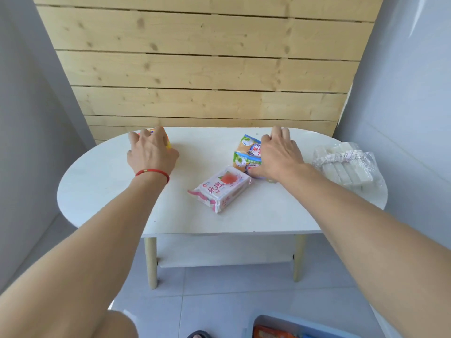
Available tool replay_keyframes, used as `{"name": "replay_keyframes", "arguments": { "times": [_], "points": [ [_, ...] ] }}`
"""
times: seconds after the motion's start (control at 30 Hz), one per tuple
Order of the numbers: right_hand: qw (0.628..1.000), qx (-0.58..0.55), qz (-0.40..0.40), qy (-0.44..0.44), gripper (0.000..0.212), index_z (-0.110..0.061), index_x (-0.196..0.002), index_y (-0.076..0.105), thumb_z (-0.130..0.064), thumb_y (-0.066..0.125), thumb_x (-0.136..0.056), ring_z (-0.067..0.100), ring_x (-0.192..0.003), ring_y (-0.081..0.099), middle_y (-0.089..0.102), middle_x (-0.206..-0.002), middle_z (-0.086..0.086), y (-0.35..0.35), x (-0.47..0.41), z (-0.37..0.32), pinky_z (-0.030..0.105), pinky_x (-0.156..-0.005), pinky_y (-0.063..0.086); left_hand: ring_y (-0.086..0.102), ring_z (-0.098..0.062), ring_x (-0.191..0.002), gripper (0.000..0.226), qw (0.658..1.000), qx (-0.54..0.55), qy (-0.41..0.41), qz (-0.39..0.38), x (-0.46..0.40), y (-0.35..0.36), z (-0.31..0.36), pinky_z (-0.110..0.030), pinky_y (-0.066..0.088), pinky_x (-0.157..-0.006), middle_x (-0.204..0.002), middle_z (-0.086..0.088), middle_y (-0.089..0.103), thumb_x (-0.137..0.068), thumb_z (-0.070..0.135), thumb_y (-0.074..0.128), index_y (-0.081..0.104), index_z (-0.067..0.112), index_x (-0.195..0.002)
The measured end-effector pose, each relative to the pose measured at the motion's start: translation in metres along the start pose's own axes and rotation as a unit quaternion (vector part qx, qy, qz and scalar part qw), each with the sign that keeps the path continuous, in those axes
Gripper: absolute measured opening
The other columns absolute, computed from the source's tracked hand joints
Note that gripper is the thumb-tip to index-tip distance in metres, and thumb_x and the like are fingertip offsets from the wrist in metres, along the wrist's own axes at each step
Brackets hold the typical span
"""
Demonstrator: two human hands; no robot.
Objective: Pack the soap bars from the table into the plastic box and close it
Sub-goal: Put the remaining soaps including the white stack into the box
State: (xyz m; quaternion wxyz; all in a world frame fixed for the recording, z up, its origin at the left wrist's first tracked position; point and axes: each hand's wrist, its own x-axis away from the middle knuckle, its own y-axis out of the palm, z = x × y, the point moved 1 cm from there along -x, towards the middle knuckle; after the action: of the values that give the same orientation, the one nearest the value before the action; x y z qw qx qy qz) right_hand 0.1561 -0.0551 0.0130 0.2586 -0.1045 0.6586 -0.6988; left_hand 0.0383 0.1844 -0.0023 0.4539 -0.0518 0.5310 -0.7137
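From here I see both hands out over the white bench (117, 191). My left hand (151, 152) is curled over an orange-yellow soap pack (168, 140) at ten o'clock; whether the fingers have truly closed on it I cannot tell. My right hand (278, 154) lies spread on two green-and-blue soap packs (245, 152) at one o'clock, not closed on them. A pink soap pack (220, 189) sits loose at centre, and a clear bundle of white bars (346, 164) at three o'clock. The blue plastic box (280, 325) is down on the floor at six o'clock. My worry: grabbing two slick wrappers at once and one sliding free, or a drop missing the low box.
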Motion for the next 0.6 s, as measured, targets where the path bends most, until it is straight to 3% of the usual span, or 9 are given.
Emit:
{"name": "replay_keyframes", "arguments": {
  "times": [0.07,0.17,0.27,0.4,0.5,0.6],
  "points": [
    [0.999,-0.005,-0.007,0.046,0.092,-0.008,-0.127,0.049,-0.072,0.074,-0.065,0.030,-0.120,0.041,0.045,-0.126,0.010,0.002,0.015,0.006,0.039,-0.087,0.035,0.039,-0.033,-0.117,0.031,0.999,0.025,-0.033,-0.022,-0.001,-0.003,-0.005,-0.045,0.050,-0.082,-0.111,-0.012,0.052,-0.073,0.025,0.067,0.056,0.021,-0.102],
    [0.989,-0.096,-0.043,0.101,0.091,-0.007,-0.124,0.040,-0.067,0.077,-0.066,0.033,-0.116,0.052,0.057,-0.121,0.012,0.007,0.038,0.016,0.041,-0.081,0.035,0.035,-0.035,-0.121,0.050,0.998,0.025,-0.063,-0.019,0.008,-0.012,-0.014,-0.047,0.050,-0.090,-0.120,-0.015,0.041,-0.073,0.039,0.069,0.050,0.019,-0.115],
    [0.982,-0.127,-0.053,0.127,0.084,-0.008,-0.120,0.041,-0.062,0.078,-0.067,0.033,-0.113,0.056,0.058,-0.118,0.013,0.007,0.063,0.023,0.036,-0.074,0.036,0.035,-0.038,-0.119,0.071,0.990,-0.023,-0.098,-0.101,0.018,-0.028,-0.024,-0.050,0.051,-0.090,-0.123,-0.019,0.042,-0.069,0.047,0.067,0.039,0.019,-0.128],
    [0.978,-0.145,-0.064,0.139,0.078,-0.011,-0.117,0.043,-0.059,0.077,-0.067,0.032,-0.114,0.055,0.056,-0.118,0.011,-0.001,0.102,0.027,0.035,-0.072,0.037,0.050,-0.039,-0.112,0.091,0.961,0.018,-0.126,-0.244,0.029,-0.057,-0.035,-0.040,0.050,-0.073,-0.133,-0.016,0.049,-0.070,0.034,0.069,0.021,0.035,-0.147],
    [0.971,-0.175,-0.064,0.149,0.075,-0.012,-0.113,0.042,-0.057,0.079,-0.066,0.032,-0.111,0.054,0.055,-0.115,0.010,-0.013,0.135,0.032,0.035,-0.072,0.037,0.050,-0.035,-0.113,0.099,0.960,0.040,-0.102,-0.257,0.054,-0.080,-0.034,-0.040,0.047,-0.073,-0.140,-0.014,0.048,-0.067,0.025,0.075,0.022,0.034,-0.150],
    [0.966,-0.190,-0.074,0.160,0.073,-0.014,-0.104,0.040,-0.056,0.082,-0.062,0.029,-0.091,0.051,0.053,-0.102,0.005,-0.027,0.169,0.045,0.035,-0.066,0.038,0.051,-0.033,-0.118,0.096,0.961,0.062,-0.103,-0.248,0.093,-0.105,-0.033,-0.040,0.047,-0.082,-0.138,-0.011,0.051,-0.065,0.026,0.077,0.028,0.031,-0.148]
  ]
}}
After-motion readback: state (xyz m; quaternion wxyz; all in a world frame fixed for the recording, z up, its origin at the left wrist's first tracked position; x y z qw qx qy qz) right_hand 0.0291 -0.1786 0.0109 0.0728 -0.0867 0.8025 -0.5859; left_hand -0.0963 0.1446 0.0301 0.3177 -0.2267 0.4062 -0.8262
